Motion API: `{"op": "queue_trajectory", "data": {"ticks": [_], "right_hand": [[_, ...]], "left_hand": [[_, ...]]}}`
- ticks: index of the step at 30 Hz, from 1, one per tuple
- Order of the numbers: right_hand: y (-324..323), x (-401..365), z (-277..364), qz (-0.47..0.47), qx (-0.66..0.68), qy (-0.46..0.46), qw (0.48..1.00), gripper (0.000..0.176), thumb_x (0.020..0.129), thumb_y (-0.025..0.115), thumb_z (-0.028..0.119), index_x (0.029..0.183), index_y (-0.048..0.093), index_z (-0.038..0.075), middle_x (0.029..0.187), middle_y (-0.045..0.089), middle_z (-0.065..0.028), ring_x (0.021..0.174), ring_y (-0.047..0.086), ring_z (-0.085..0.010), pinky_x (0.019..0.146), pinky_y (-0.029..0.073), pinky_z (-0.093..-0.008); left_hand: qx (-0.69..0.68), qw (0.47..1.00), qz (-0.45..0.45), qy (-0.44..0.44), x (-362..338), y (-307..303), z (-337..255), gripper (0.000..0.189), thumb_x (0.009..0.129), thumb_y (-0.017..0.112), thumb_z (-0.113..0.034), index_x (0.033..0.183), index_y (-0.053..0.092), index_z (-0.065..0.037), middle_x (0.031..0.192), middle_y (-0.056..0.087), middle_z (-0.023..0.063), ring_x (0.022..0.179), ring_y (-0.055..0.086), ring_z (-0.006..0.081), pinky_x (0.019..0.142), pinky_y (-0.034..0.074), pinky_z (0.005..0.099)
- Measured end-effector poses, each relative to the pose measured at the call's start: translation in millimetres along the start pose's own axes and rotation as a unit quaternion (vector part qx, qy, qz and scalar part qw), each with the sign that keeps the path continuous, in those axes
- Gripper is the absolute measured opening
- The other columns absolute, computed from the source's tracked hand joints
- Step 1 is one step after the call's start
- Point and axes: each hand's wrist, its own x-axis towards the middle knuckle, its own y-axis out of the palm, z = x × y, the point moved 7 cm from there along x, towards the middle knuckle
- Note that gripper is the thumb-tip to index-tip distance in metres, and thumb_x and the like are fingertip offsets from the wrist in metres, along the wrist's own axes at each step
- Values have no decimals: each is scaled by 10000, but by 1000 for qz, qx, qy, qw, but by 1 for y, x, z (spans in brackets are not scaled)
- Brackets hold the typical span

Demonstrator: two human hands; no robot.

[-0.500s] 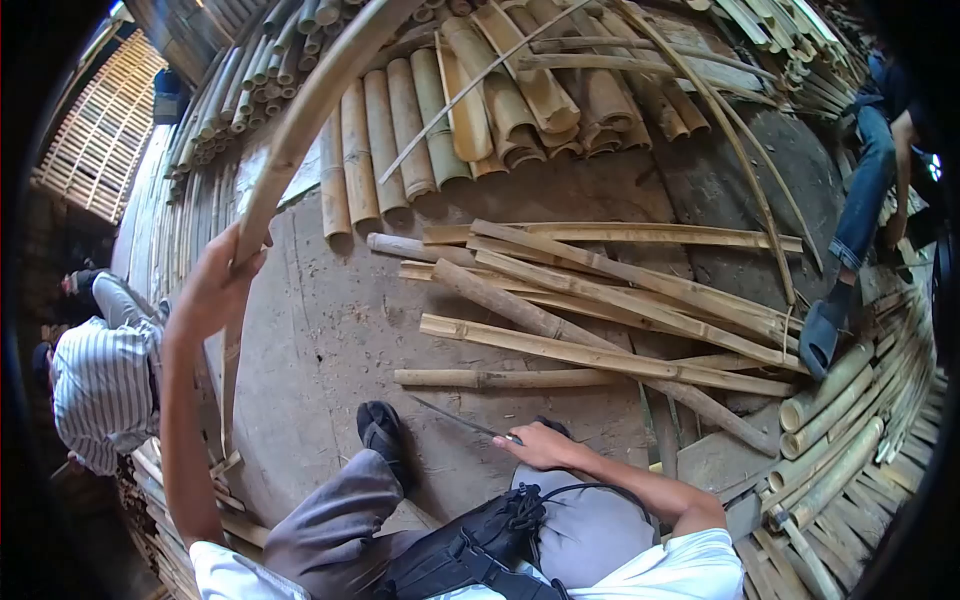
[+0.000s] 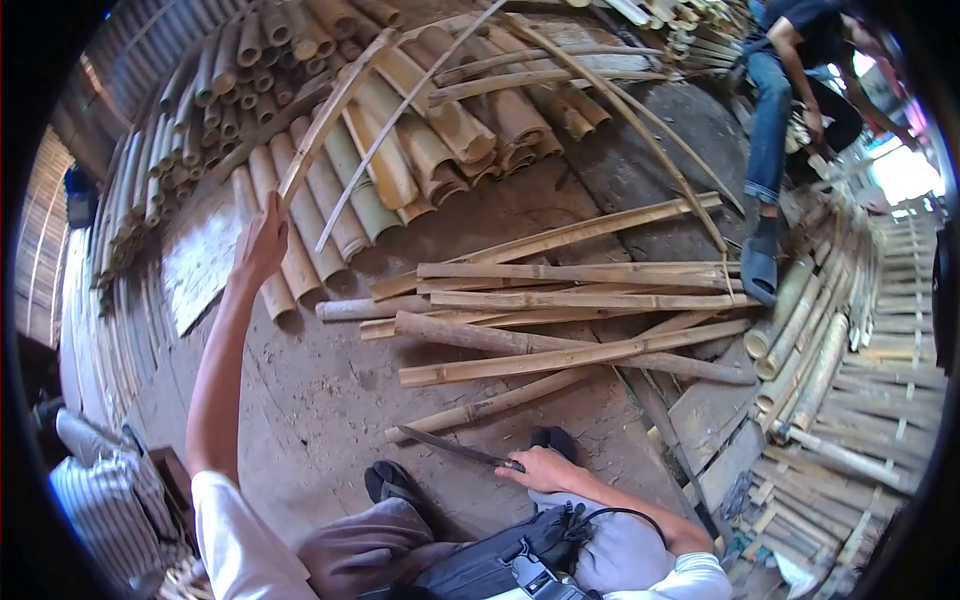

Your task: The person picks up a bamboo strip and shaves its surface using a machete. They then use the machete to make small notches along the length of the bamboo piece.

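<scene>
Strip (image 2: 335,112), raised at far left; its far end overlaps the stack (image 2: 382,168) in view, though contact cannot be told. The left hand (image 2: 262,245) is clamped around its near end, the arm outstretched. The right hand (image 2: 540,470) is wrapped round the near end of the knife (image 2: 450,443), beside the right thigh (image 2: 622,545), blade pointing left. Sound handling, as judged here: grip the strip firmly, guide its far tip clear of the stack, and hold the blade low, away from thigh and left foot (image 2: 395,483). Beyond the knife lies the pile (image 2: 590,300); a co-worker's foot (image 2: 760,270) at its right end calls for room.
</scene>
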Motion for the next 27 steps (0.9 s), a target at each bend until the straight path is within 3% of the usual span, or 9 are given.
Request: {"op": "queue_trajectory", "data": {"ticks": [2,4,6,10,13,21,24,26,27], "right_hand": [[1,2,2,-45,3,15,999,675,936,448,588,1056,644,-47,904,642,-327,890,631,-467,827,508,-494],[4,-2,4,-51,32,-4,998,671,939,453,579,1059,644,-54,883,638,-334,874,631,-470,813,508,-497],[-6,-8,5,-63,35,47,996,666,941,452,575,1058,646,-52,873,640,-330,865,631,-471,804,508,-499],[-5,-14,4,-96,41,71,992,667,948,435,586,991,655,-42,837,648,-306,827,635,-467,761,507,-499],[-15,-21,12,-86,56,89,991,651,948,436,585,994,659,-24,790,640,-302,777,636,-461,734,506,-499],[-21,-30,7,-106,41,23,993,570,937,499,546,886,634,-6,730,627,-266,720,629,-434,689,493,-481],[-28,-26,23,-62,26,-53,996,544,916,548,532,860,623,-5,721,622,-255,704,624,-425,664,487,-474],[-31,-23,31,-53,25,-107,993,495,885,620,478,865,609,-17,729,625,-254,715,625,-425,655,486,-475],[-31,-20,30,-55,18,-120,991,474,849,666,442,932,627,-23,767,641,-256,737,631,-427,682,503,-464]], "left_hand": [[38,999,13,2,49,40,26,627,928,471,-121,1491,196,-108,906,616,329,829,617,480,716,440,556],[37,995,-56,72,114,94,65,780,877,546,-89,1529,129,-181,1186,549,340,1049,575,469,838,478,535],[53,998,8,26,131,52,-5,808,875,565,-95,1535,103,-155,1291,485,324,1004,580,495,834,488,527],[-15,999,1,35,171,67,-30,905,826,688,-197,1534,129,-118,1389,415,293,1114,521,491,918,461,509],[-139,987,18,79,156,111,-24,1134,653,841,-363,1521,175,-66,1365,450,276,1243,419,450,1048,372,470],[-125,986,-109,-4,-38,148,174,632,780,738,-145,1351,477,-78,1293,463,239,1200,467,426,1021,391,468],[-94,994,-40,28,-138,85,113,451,804,679,-31,1236,554,-65,1214,513,193,1128,529,375,960,434,431],[-226,945,237,-13,-180,76,71,329,816,658,7,1137,610,-42,1095,588,137,999,596,298,870,473,374],[-234,943,235,33,-192,60,45,222,830,642,23,1049,635,-14,990,621,98,890,617,238,799,483,331]]}}
